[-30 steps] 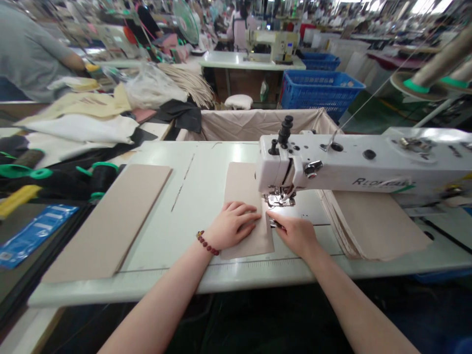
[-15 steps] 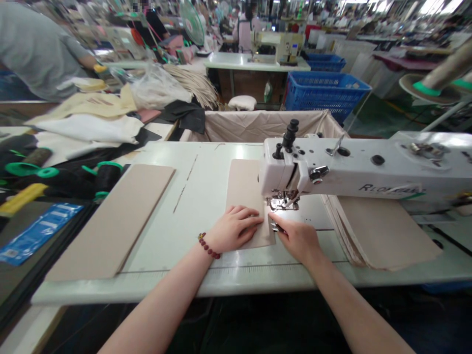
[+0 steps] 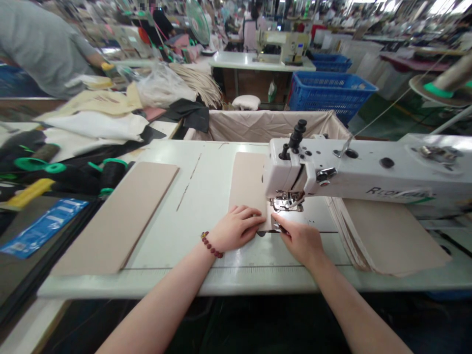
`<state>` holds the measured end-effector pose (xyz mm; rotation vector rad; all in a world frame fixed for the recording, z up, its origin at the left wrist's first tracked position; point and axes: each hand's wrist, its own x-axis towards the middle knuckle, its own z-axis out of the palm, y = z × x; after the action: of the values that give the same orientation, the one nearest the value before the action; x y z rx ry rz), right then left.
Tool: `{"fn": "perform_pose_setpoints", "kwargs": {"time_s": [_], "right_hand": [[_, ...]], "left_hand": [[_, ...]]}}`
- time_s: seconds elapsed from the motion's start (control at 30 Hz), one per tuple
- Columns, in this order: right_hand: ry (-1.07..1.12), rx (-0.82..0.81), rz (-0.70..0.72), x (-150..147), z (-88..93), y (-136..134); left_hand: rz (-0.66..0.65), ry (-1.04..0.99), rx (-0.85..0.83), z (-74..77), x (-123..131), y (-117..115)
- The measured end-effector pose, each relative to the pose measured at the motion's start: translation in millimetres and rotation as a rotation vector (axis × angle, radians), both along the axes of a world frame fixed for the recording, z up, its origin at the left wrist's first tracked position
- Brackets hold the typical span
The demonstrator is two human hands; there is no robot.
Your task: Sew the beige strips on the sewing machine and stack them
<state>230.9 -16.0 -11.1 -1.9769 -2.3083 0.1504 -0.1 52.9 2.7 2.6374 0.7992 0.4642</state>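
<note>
Has beige stack (image 3: 118, 216) at left, likely for reach. Rests left hand (image 3: 238, 229) flat, gripping nothing, on beige panel (image 3: 248, 178) just left of presser foot (image 3: 287, 203), probably steadying it; curls right hand (image 3: 303, 240) around metal tool (image 3: 278, 227), apparently guiding panel edge.

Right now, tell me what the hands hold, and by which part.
Right hand: metal tool, tip showing, gripped part hidden. Left hand: nothing gripped, lying on the panel.

On the pale tabletop (image 3: 206, 191), a beige stack (image 3: 121, 216) is laid left, a beige panel (image 3: 249, 179) centrally; beige sheets (image 3: 391, 236) are piled beneath the sewing machine's arm (image 3: 350, 172).
</note>
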Motion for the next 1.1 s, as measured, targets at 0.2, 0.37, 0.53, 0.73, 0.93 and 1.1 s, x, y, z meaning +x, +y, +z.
{"fn": "perform_pose_setpoints", "kwargs": {"time_s": [0.2,0.37,0.53,0.73,0.93,1.1], "right_hand": [[-0.021,0.022,-0.001,0.2,-1.2,0.0],[-0.029,0.036,0.003,-0.7,-2.0,0.0],[-0.005,0.068,-0.002,0.3,-4.1,-0.5],[0.023,0.100,0.003,1.8,-5.9,-0.7],[0.034,0.107,0.012,0.7,-4.7,-0.2],[0.035,0.111,0.014,0.9,-3.0,-0.2]], "left_hand": [[0.031,0.004,0.018,-3.0,0.7,0.8],[0.085,0.019,0.044,-4.5,1.7,2.4],[0.134,0.033,0.047,-8.7,2.6,4.6],[0.172,0.051,0.057,-15.4,4.2,7.0],[0.156,0.058,0.058,-15.7,3.9,6.5],[0.157,0.066,0.054,-17.4,3.6,7.1]]}}
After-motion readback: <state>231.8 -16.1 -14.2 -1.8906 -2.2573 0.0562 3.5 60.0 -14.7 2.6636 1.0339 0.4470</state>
